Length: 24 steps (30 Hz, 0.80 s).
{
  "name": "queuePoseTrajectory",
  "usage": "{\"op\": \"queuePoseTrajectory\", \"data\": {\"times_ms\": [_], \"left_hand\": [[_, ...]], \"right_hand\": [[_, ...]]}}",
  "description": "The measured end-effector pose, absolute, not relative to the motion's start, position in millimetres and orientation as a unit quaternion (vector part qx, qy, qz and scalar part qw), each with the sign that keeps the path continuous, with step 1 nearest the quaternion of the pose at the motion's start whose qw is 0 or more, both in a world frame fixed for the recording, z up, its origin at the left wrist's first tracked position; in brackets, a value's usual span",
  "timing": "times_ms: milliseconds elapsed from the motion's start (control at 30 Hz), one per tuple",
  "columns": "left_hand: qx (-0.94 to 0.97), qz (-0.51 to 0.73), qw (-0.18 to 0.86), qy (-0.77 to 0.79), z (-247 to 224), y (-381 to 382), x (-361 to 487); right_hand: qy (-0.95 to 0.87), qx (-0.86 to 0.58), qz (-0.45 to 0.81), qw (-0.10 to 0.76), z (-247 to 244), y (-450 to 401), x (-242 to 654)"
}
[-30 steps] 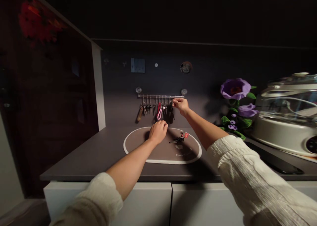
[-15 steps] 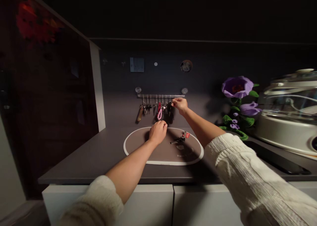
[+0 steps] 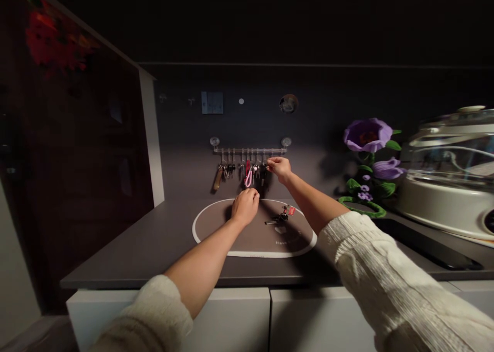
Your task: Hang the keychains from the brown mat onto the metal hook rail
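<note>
From my distant viewpoint, I had the right hand [image 3: 280, 168] raised just below the right end of a clear rail [image 3: 250, 150] on the dark wall. Its thumb and fingers were pinched together beside the dark keys [image 3: 263, 171]; they were too small and dim for me to tell whether a ring was caught between the tips. Those keys hung at the right of a row with other keys [image 3: 230, 170], a pink loop [image 3: 249, 177] and a brown fob [image 3: 218, 178]. The bunches overlapped, so I could not count them.

My left hand [image 3: 246, 206] was over the back of the rounded mat [image 3: 216, 234], its fingers curled. The back of the hand hid the palm, and I could not tell whether it held anything. The forearm covered part of the mat.

Right of that hand, loose keys [image 3: 283, 217] with a red tag [image 3: 292, 211] lay on the mat, near some lettering too faint to read. Farther right, my sleeve [image 3: 370, 254] partly covered a black flat object [image 3: 432, 246], and the frame cut off a pale appliance [image 3: 440, 203].
</note>
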State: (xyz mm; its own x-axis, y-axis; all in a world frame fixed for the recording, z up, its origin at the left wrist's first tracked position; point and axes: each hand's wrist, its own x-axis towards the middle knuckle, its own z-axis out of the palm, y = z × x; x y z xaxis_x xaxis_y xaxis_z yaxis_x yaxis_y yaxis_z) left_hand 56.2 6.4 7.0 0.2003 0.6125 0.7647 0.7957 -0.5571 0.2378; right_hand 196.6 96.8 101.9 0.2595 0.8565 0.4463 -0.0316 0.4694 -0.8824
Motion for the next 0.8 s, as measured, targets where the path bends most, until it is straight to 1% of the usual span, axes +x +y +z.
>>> {"op": "queuePoseTrajectory", "data": {"times_ms": [533, 800], "left_hand": [[-0.779, -0.444, 0.089, -0.434, 7, 7, 56], [-0.800, -0.437, 0.066, -0.407, 7, 4, 55]], "right_hand": [[-0.521, -0.399, 0.345, 0.671, 97, 90, 199], [-0.540, -0.416, 0.355, 0.640, 94, 68, 204]]}}
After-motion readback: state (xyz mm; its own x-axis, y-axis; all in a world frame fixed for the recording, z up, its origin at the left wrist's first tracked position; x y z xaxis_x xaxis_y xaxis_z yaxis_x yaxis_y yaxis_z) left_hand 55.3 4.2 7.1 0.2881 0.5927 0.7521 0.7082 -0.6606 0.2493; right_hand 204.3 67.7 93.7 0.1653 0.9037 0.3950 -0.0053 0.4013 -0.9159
